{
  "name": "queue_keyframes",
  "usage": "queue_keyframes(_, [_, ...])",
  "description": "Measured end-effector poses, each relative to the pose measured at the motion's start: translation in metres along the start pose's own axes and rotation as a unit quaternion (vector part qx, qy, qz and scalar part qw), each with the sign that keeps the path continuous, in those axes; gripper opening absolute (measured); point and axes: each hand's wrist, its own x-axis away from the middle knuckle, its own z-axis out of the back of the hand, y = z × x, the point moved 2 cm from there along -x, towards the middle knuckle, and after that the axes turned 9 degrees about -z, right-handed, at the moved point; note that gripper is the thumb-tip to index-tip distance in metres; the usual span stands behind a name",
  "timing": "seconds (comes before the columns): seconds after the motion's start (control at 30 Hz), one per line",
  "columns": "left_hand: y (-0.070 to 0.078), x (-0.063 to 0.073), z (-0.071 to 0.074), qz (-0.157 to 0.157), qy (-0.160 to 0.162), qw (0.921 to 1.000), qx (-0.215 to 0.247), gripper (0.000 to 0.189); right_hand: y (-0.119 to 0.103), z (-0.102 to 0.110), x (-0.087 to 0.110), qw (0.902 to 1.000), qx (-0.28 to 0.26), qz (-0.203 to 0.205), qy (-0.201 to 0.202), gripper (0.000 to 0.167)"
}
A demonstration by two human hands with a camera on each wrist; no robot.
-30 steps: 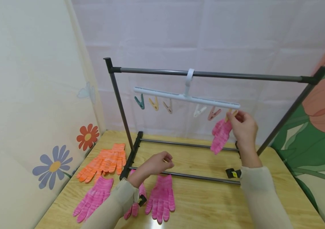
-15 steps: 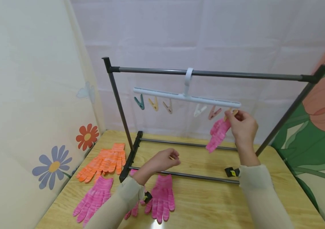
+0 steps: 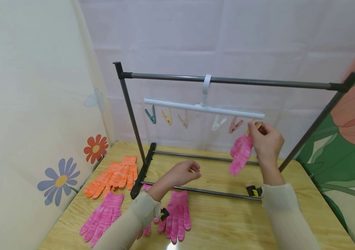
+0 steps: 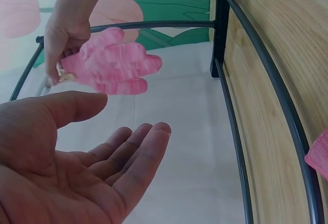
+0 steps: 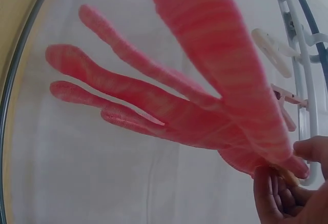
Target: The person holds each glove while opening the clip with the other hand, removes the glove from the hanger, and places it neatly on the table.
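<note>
At the right end of the pale blue hanger, my right hand pinches a yellow clothespin between thumb and fingers. A pink striped knit glove hangs below that clothespin, its fingers pointing down. In the right wrist view the glove spreads out from my fingertips, which cover most of the clothespin. My left hand is held in the air left of the glove, over the rack's base. Its fingers are loosely bent and hold nothing, as the left wrist view of the hand shows.
The hanger hooks over the top bar of a dark metal rack. Several clothespins, such as a green one and a pink one, dangle from it. Pink gloves and orange gloves lie on the wooden table.
My left hand has moved a little to the right. The hanging glove has swung left and back, and the hanger has tilted slightly. My right hand keeps pinching the clothespin.
</note>
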Motion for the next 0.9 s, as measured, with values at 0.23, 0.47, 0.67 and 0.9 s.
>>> queue_keyframes(0.23, [0.007, -0.003, -0.002, -0.019, 0.004, 0.9998, -0.007, 0.023, 0.002, 0.000, 0.004, 0.9996, -0.001, 0.026, 0.013, 0.045])
queue_keyframes(0.47, [0.016, -0.013, -0.006, -0.053, 0.005, 0.9978, -0.040, 0.031, 0.002, 0.000, 0.005, 0.9980, -0.009, 0.054, 0.030, 0.042])
queue_keyframes(0.67, [0.027, -0.027, -0.013, -0.081, 0.003, 0.9960, -0.036, 0.037, 0.002, 0.003, 0.007, 0.9991, -0.015, 0.036, 0.016, 0.042])
queue_keyframes(0.9, [0.040, -0.044, -0.020, -0.098, 0.009, 0.9949, -0.021, 0.039, 0.002, 0.004, 0.010, 0.9992, -0.025, 0.029, 0.006, 0.042])
